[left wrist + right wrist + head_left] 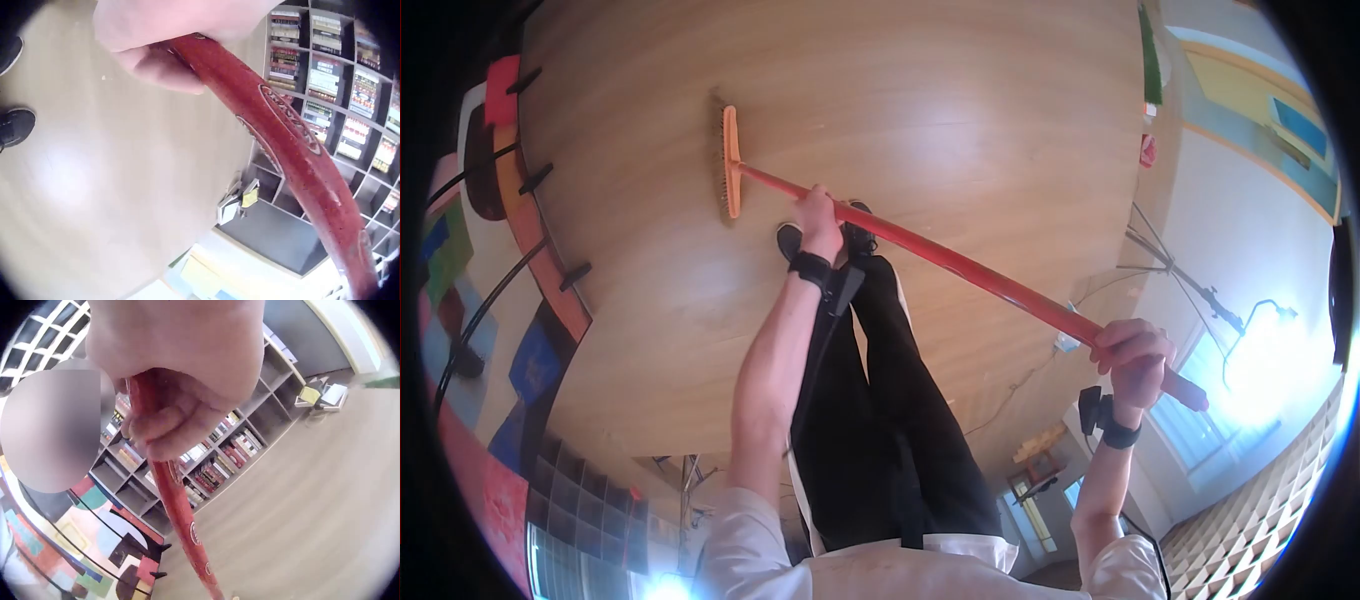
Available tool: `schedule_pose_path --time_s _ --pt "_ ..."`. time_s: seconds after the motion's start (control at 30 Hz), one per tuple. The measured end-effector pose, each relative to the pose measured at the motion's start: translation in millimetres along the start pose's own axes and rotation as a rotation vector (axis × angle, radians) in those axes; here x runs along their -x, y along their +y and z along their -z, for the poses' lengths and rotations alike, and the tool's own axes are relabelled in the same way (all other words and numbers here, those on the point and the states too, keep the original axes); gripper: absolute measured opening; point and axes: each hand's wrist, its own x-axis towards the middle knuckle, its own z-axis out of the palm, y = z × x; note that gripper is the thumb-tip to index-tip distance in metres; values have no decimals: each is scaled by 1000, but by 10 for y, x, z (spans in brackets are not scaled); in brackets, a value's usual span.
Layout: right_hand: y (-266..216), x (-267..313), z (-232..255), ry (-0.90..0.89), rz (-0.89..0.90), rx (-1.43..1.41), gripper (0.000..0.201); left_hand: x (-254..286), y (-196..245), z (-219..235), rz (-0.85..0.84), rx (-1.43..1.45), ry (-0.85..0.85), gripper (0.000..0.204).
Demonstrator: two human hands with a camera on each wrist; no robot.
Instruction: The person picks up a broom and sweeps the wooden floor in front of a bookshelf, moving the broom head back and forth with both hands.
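Observation:
A broom with a long red handle (970, 268) slants across the head view. Its orange head (732, 160) has bristles toward the left and lies over the wooden floor. My left hand (820, 228) grips the handle low down, not far from the broom head. Near the top end my right hand (1135, 360) wraps its fingers round the same handle, and a short piece sticks out past it. In the left wrist view the left hand (175, 25) encloses the handle, which runs off to the lower right. The right wrist view shows curled fingers (175, 428) around it.
The person's dark shoes (790, 240) stand close to the handle's lower part. A colourful panel (530, 230) with dark feet lines the left side. Shelves of books (325, 81) stand along a wall. At the right are a tripod stand (1170, 262) and a bright lamp (1265, 360).

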Motion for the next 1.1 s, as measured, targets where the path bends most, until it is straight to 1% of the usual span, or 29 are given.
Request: schedule_pose_path --time_s 0.07,0.1,0.17,0.2,0.23,0.3,0.33,0.37,0.4,0.43,0.5,0.57,0.63,0.73,0.87,0.93,1.0,1.07,1.1 --pt "8 39 -170 20 -7 -64 52 158 142 166 -51 49 16 12" --pt "11 60 -251 45 -15 -122 53 155 215 321 -56 52 30 12" --pt "40 56 -471 35 -39 -151 54 22 319 707 -123 111 120 13" --pt "50 10 -647 -20 -38 -88 51 -68 413 951 -120 99 126 13" --pt "59 -33 -828 -75 -36 -22 49 -54 591 1167 -112 20 141 13" --pt "170 -48 -1184 -183 -51 -5 50 -190 800 1594 -120 69 199 12" --pt "203 -79 -1421 -235 -39 -29 47 -262 902 1800 -122 72 201 12" --pt "234 -116 -1676 -286 -30 -53 43 -325 998 1991 -100 88 158 11" --pt "274 -148 -1914 -359 16 -42 39 -381 1056 2149 -77 106 115 10" --pt "315 -169 -2106 -433 60 -31 34 -465 1096 2289 -75 112 119 10" --pt "401 -97 -2319 -443 39 -201 30 -604 1106 2485 -36 3 116 10" --pt "380 -75 -2337 -413 4 -204 30 -593 1099 2488 -39 7 150 8" --pt "369 -95 -2296 -389 11 -160 31 -636 1143 2472 -20 46 120 7" --pt "399 -143 -2174 -395 -7 -80 30 -721 1064 2392 -38 25 169 8" --pt "487 -106 -2103 -388 3 -69 29 -806 961 2375 -64 -22 223 10" --pt "521 -74 -2032 -347 -19 -90 29 -862 893 2352 -69 -54 226 10" --pt "538 -102 -1772 -347 -7 -81 29 -860 725 2210 -73 -89 230 10" --pt "537 -134 -1424 -351 14 -70 30 -784 541 1934 -95 -180 181 9" --pt "543 -165 -1213 -347 30 -51 30 -757 425 1758 -103 -176 187 9"
